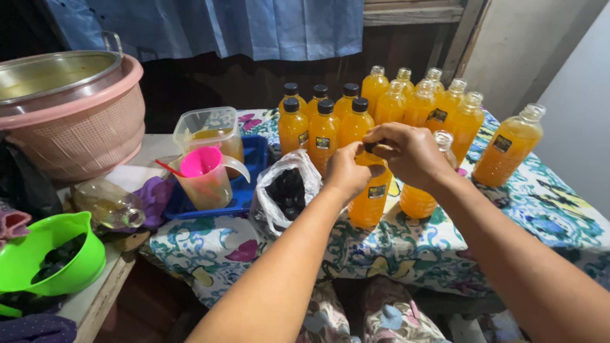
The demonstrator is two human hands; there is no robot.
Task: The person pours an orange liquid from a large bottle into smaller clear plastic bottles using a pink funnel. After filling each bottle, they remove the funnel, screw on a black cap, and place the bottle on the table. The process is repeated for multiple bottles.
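An orange-filled bottle [370, 197] is stood upright at the centre of the frame on the bench [540, 203], which is covered by a floral cloth. Its neck is gripped by the left hand [346, 171], fingers curled closed. A dark cap [370, 147] is pinched on the bottle top by the right hand [410, 152]. A bag of dark caps [286, 190] is located just left of the bottle. Further filled bottles [406, 105] are grouped behind, toward the upper centre.

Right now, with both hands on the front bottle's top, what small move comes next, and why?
Probably twist the cap tight: the right hand pinches a dark cap on the bottle while the left hand steadies its neck. The open bottle beside it has no cap yet.
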